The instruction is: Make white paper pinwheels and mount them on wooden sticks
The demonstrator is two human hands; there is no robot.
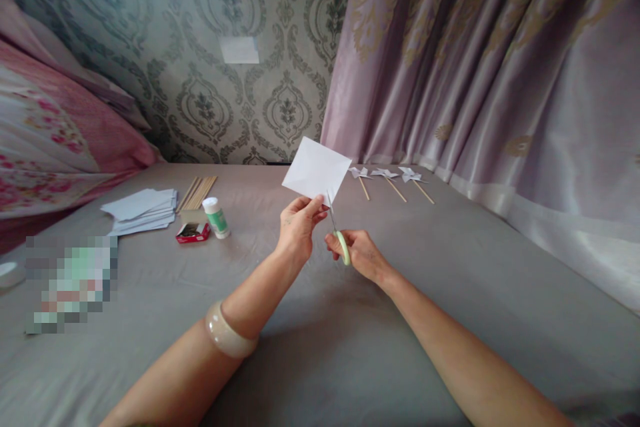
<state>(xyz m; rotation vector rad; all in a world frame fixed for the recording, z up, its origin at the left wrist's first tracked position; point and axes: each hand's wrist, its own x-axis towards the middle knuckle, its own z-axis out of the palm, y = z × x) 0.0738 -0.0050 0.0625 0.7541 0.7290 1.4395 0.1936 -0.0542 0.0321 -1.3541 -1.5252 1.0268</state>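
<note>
1. Head view: our left hand (296,225) pinches the paper (317,165) near its lower corner, holding it up off the cloth (310,380).
2. Our right hand (364,255) grips the scissors (344,247) by the handle, blades at that same corner; we cannot tell how far they are open.
3. Our left thumb sits just beside the blades, so a slip or a hasty squeeze could nick it.
4. Held only near one corner, the paper could bend or swing, and our cut could wander; cutting too deep could sever a piece.
5. Left of our hands stand the glue (217,219), the red box (193,233), the sticks (199,194) and the stacked sheets (142,211). A wide left elbow could knock the glue.
6. Beyond our right hand lie three pinwheels (411,175); a careless reach could crush their thin blades.
</note>
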